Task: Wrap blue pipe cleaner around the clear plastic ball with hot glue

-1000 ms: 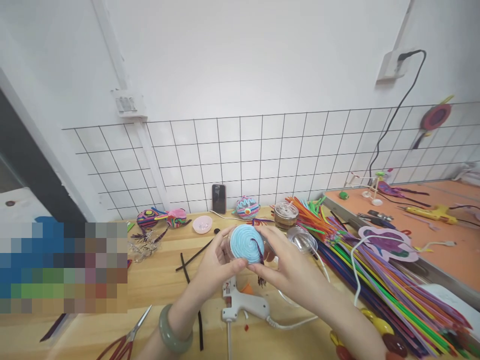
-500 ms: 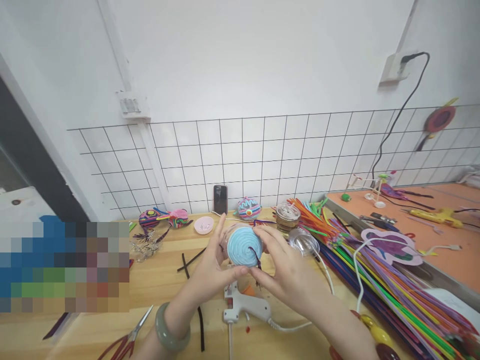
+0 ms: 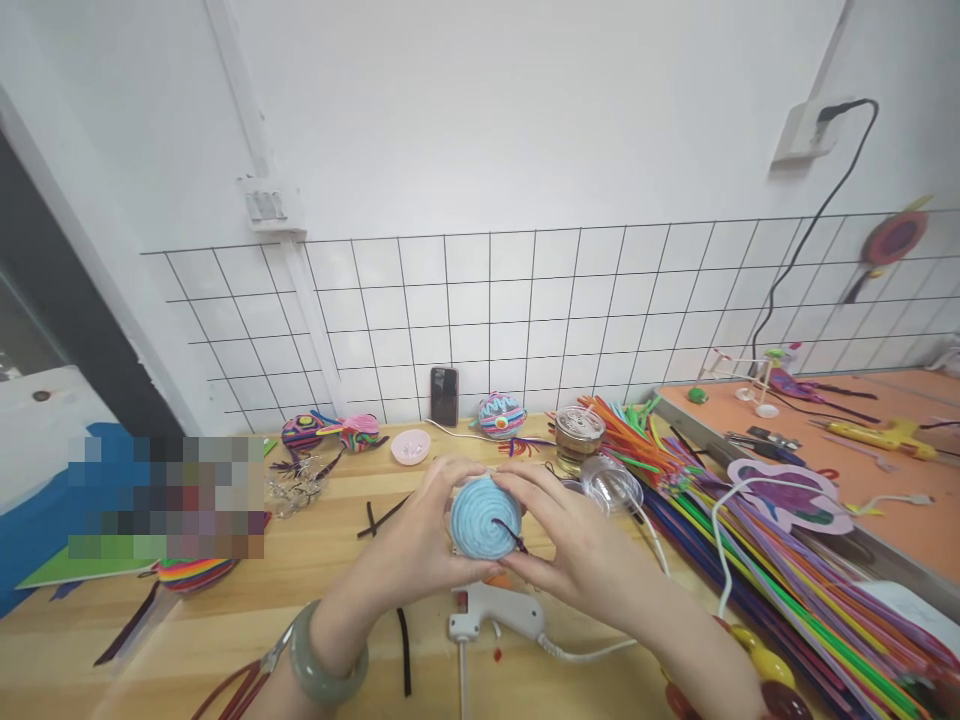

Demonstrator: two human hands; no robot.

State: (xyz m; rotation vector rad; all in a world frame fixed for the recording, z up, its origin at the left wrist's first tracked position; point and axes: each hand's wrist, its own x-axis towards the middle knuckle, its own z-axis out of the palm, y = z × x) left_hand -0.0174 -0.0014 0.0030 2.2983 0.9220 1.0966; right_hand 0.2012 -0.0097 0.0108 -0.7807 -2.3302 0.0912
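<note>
Both hands hold a light blue dome (image 3: 484, 515) wound from pipe cleaner in a spiral, above a wooden table (image 3: 315, 590). My left hand (image 3: 416, 540) cups its left side, fingers wrapped round it; a jade bangle (image 3: 322, 665) sits on that wrist. My right hand (image 3: 574, 540) grips the right side, thumb and forefinger pinching near a dark purple pipe cleaner end (image 3: 511, 535) that sticks out of the dome. A white glue gun (image 3: 495, 615) lies on the table just below the hands.
A big heap of coloured pipe cleaners (image 3: 750, 560) fills the right. Scissors (image 3: 232, 690) lie at the front left, black pipe cleaner pieces (image 3: 386, 515) in the middle. A phone (image 3: 444, 395), finished woven domes (image 3: 501, 413), a pink dish (image 3: 410, 446) and clear cups (image 3: 611, 485) stand behind.
The hands and the blue dome have dropped slightly towards the table, and the left fingers have closed further round it. The camera has shifted a little to the left.
</note>
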